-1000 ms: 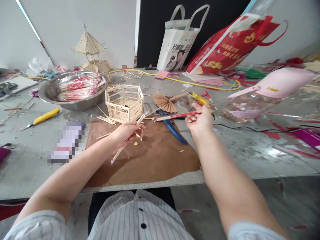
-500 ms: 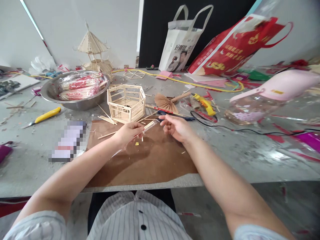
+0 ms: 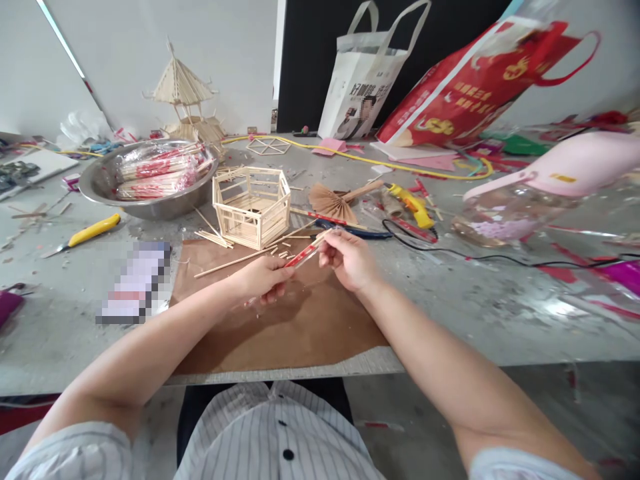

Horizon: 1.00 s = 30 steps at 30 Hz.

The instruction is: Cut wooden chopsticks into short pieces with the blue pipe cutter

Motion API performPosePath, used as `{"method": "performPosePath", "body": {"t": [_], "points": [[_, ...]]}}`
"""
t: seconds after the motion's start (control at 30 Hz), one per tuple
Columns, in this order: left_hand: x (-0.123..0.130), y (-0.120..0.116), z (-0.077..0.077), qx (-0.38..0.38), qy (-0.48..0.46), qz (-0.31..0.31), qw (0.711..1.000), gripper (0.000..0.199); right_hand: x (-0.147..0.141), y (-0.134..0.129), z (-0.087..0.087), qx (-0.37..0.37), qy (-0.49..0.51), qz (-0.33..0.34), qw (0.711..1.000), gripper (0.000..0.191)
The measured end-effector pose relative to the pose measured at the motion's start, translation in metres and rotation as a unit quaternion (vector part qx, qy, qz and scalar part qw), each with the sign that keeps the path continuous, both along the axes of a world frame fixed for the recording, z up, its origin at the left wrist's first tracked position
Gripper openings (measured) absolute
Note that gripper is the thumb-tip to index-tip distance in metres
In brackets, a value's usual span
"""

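Between my two hands is a pair of chopsticks (image 3: 303, 255) in a clear and red plastic wrapper, slanting up to the right. My left hand (image 3: 265, 276) is closed round the wrapper's lower end. At the upper end, the fingers of my right hand (image 3: 347, 257) pinch the pale wooden tips. Just beyond stands a six-sided frame of thin wooden sticks (image 3: 251, 208), open at the top. Loose sticks (image 3: 225, 264) and short cut pieces lie in front of it, at the far edge of the brown sheet (image 3: 280, 333) beneath my hands.
A steel bowl (image 3: 93, 190) of wrapped chopsticks stands left, near a yellow utility knife (image 3: 95, 229) and a phone (image 3: 135, 283). A stick pagoda (image 3: 183, 87) rises behind. Rightward lie dark-handled pliers (image 3: 367, 234), a yellow glue gun (image 3: 413, 205) with its cable, and a pink-topped bottle (image 3: 520, 207).
My right hand, fingers loosely spread before, has closed on the tips of the chopsticks. The red part of the wrapper now shows between my hands. Several short pieces now lie near the frame.
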<state>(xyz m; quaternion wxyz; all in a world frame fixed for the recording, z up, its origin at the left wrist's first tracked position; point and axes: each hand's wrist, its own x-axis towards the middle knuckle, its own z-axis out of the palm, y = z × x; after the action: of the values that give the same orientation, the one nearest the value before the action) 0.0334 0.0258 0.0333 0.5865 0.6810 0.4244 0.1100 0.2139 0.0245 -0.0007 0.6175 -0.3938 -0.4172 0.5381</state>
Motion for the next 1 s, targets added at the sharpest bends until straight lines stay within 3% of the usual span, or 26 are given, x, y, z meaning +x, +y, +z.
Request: {"method": "performPosePath", "body": {"t": [0.1, 0.33, 0.57, 0.73, 1.0], "points": [[0.001, -0.001, 0.002, 0.034, -0.004, 0.008, 0.999, 0.03, 0.006, 0.003, 0.001, 0.014, 0.036, -0.023, 0.999, 0.017], [0.004, -0.001, -0.006, 0.091, -0.001, 0.024, 0.996, 0.034, -0.002, 0.0, -0.002, 0.015, 0.001, 0.029, 0.999, 0.017], [0.003, -0.003, -0.006, 0.083, 0.002, 0.013, 0.997, 0.036, -0.018, -0.005, -0.014, -0.033, -0.052, 0.079, 0.995, 0.02], [0.004, -0.001, -0.004, 0.054, -0.014, 0.007, 0.998, 0.034, -0.019, -0.006, -0.014, -0.021, -0.071, 0.116, 0.99, 0.023], [-0.004, 0.003, 0.001, 0.015, 0.014, -0.036, 0.999, 0.038, 0.012, 0.011, -0.007, 0.032, -0.018, -0.023, 0.999, 0.027]]}}
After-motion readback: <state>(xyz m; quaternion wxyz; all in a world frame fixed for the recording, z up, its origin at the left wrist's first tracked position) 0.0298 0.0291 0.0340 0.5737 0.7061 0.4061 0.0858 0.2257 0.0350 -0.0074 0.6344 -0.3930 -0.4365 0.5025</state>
